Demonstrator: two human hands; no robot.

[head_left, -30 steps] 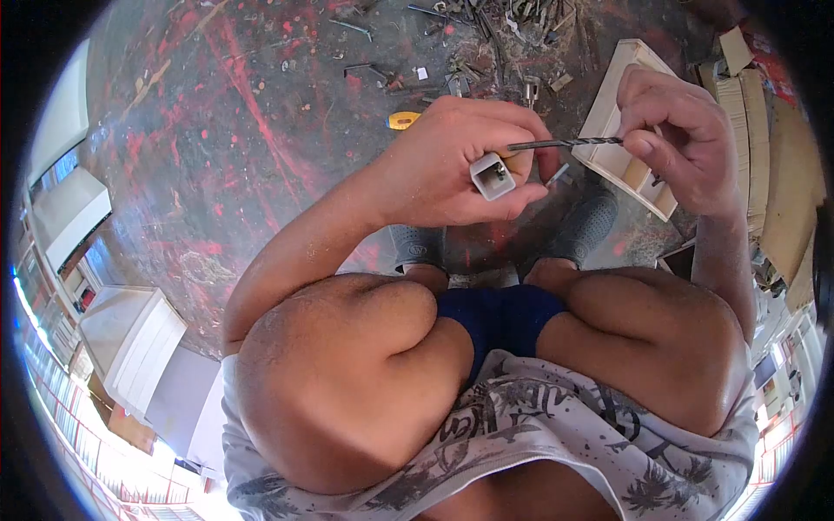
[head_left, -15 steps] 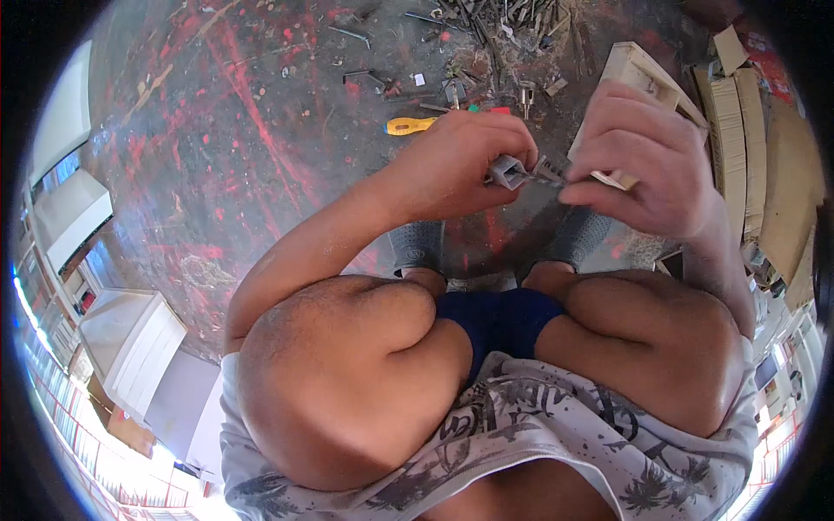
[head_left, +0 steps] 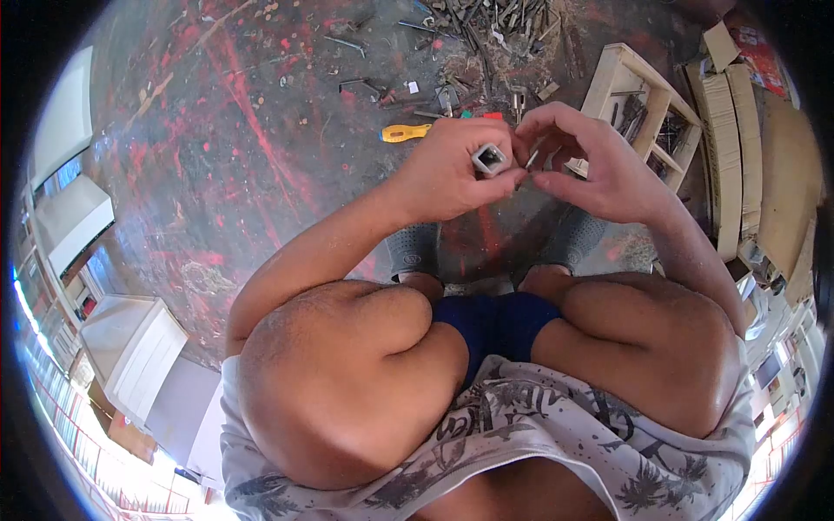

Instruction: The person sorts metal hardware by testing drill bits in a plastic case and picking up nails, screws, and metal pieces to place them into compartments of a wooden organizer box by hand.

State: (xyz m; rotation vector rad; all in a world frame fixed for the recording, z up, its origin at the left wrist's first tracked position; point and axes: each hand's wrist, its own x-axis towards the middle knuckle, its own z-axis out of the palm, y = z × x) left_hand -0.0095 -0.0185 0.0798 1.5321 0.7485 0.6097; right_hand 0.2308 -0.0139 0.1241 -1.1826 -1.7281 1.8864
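Note:
My left hand is closed around a short square metal tube, its hollow end turned up towards me. Close beside it, my right hand has its fingers curled, with thumb and fingertips meeting at a small thin metal piece. Most of that piece is hidden by the fingers, so its exact kind is unclear. Both hands are held above the floor, in front of my knees. A yellow-handled tool lies on the floor just beyond my left hand.
A wooden tray with compartments of metal bits stands at the right, beside stacked cardboard. Scrap metal pieces are heaped at the far side of the paint-stained floor. White cabinets line the left.
My right hand has moved left, up against my left hand, uncovering the wooden tray. The square tube has turned so that its open end faces me more directly.

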